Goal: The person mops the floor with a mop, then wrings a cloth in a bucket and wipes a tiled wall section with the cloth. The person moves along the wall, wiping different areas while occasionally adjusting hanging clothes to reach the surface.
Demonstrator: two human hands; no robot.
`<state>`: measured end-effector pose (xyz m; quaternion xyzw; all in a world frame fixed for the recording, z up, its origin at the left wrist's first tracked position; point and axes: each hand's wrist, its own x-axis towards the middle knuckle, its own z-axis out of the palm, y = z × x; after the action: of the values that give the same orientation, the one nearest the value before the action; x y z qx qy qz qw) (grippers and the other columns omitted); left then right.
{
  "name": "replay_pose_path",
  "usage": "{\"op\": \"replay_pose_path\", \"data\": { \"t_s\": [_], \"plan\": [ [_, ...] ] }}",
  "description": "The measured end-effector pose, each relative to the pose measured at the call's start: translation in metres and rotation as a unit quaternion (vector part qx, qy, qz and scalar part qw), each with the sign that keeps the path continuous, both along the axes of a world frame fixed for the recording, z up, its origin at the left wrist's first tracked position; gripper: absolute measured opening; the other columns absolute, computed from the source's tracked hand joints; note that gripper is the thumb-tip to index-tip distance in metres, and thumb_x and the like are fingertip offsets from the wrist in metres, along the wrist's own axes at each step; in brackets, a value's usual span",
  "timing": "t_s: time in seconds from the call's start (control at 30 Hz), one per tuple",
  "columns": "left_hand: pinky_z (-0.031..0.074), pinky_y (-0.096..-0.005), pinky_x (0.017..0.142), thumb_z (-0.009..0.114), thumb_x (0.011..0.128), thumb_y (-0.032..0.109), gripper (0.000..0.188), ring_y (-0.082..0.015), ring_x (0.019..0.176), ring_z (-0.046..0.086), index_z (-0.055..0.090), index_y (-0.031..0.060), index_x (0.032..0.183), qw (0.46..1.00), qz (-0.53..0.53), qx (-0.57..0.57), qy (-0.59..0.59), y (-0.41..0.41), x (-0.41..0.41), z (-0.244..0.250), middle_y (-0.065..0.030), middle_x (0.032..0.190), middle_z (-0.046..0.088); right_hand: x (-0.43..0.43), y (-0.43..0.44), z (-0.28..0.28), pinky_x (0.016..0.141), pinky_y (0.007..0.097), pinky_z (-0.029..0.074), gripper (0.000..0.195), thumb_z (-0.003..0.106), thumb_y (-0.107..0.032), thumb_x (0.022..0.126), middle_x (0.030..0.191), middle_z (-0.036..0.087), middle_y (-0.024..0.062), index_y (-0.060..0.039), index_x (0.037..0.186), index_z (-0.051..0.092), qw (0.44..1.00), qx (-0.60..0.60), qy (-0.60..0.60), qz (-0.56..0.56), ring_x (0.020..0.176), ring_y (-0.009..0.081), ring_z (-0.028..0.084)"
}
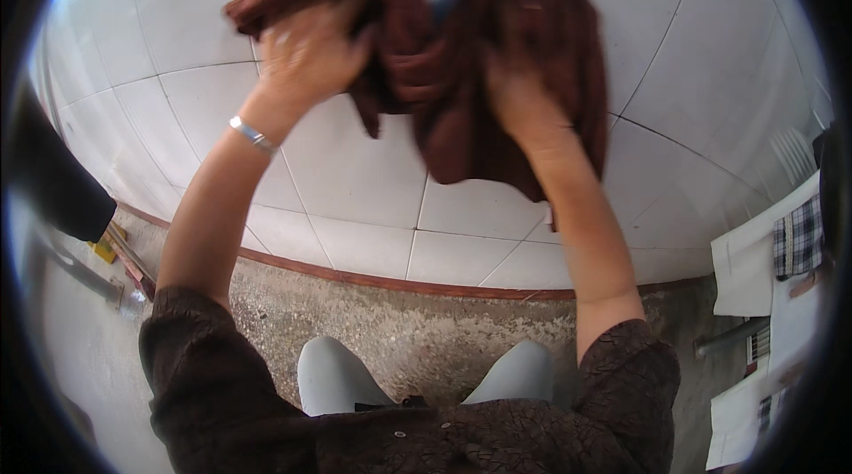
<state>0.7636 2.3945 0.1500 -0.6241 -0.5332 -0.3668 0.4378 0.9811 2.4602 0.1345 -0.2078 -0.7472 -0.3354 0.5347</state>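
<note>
A maroon-brown cloth garment (459, 94) is bunched between my two hands over white tiles (353, 161), its outline blurred by motion. My left hand (313, 48) grips its left part, the fingertips hidden in the folds; a silver-coloured bracelet (253, 134) circles that wrist. Fabric surrounds my right hand (522, 94), which holds the right part, and its fingers are too blurred to make out. A small pale tag (549, 214) hangs at the lower right of the cloth. A bit of blue (446, 4) shows between the two bunches.
A red-brown edge (399, 284) borders the tiles, with worn speckled floor (393, 321) below. At right are white cloth pieces (742, 274) with a checked part (799, 241) and a white slatted object (792, 154). At left are a black object (60, 174) and a yellow item (103, 249).
</note>
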Motion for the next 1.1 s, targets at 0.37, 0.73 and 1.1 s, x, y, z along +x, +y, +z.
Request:
{"op": "replay_pose_path", "data": {
  "t_s": [0.37,0.73,1.1],
  "plan": [
    [0.04,-0.0421,0.076,0.064,0.07,0.041,0.042,-0.0324,0.086,0.055,0.06,0.0026,0.088,0.988,0.106,-0.001,-0.112,-0.002,-0.183,-0.211,-0.0133,0.088,0.061,-0.121,-0.037,-0.102,0.066,0.0369,0.042,0.026,0.052,-0.03,0.087,0.083,0.056,0.0152,-0.008,0.1,0.053,0.892,-0.282,-0.003,0.353,0.076,0.0287,0.053],
    [0.029,-0.0473,0.093,0.059,0.075,0.043,0.066,-0.0387,0.114,0.038,0.043,-0.0019,0.12,0.989,0.062,-0.032,-0.13,0.022,-0.002,-0.348,-0.0211,0.124,0.041,0.036,-0.013,-0.198,0.074,0.0392,0.044,0.03,0.058,-0.032,0.078,0.094,0.059,0.0129,-0.0143,0.102,0.057,0.812,-0.544,-0.089,0.194,0.086,0.0325,0.055],
    [0.046,-0.031,0.07,0.053,0.079,0.024,0.023,-0.0242,0.074,0.061,0.061,0.012,0.098,0.975,-0.085,-0.185,0.089,0.052,0.246,-0.208,-0.0093,0.09,0.062,0.233,0.05,-0.311,0.104,0.0483,0.02,0.064,0.049,-0.024,0.084,0.135,0.028,0.0279,0.0003,0.136,0.022,0.906,-0.281,0.274,-0.157,0.126,0.0456,0.021]
  ]
}}
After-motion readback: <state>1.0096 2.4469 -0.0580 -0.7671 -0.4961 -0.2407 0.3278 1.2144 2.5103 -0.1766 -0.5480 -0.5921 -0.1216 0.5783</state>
